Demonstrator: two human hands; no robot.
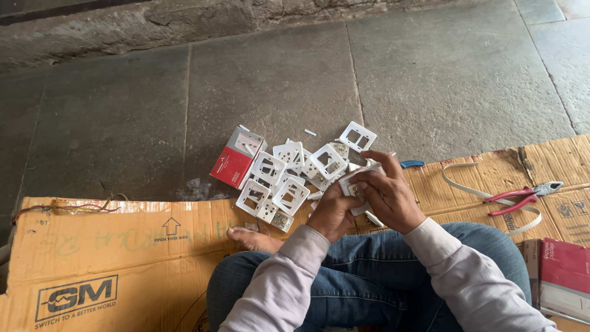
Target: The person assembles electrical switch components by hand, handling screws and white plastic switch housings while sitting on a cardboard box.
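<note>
Pale sleeves and blue-jeaned crossed legs (369, 276) closest, forearms angled inward so both hands meet above the knees. Left hand (332, 212) cupped beneath and right hand (388, 195) curled over the top, both closed on a small white switch plate (356, 184), fingertips pinching its edges, just short of the heap of white plates (289, 181) and a red box (236, 158) lying where the flattened cardboard (110, 246) meets the stone floor (276, 74). Probably light, rigid, smooth plastic, thin around the cut-outs and liable to crack if flexed, so best held by the outer frame; red-handled pliers (519, 197) well off to the right.
</note>
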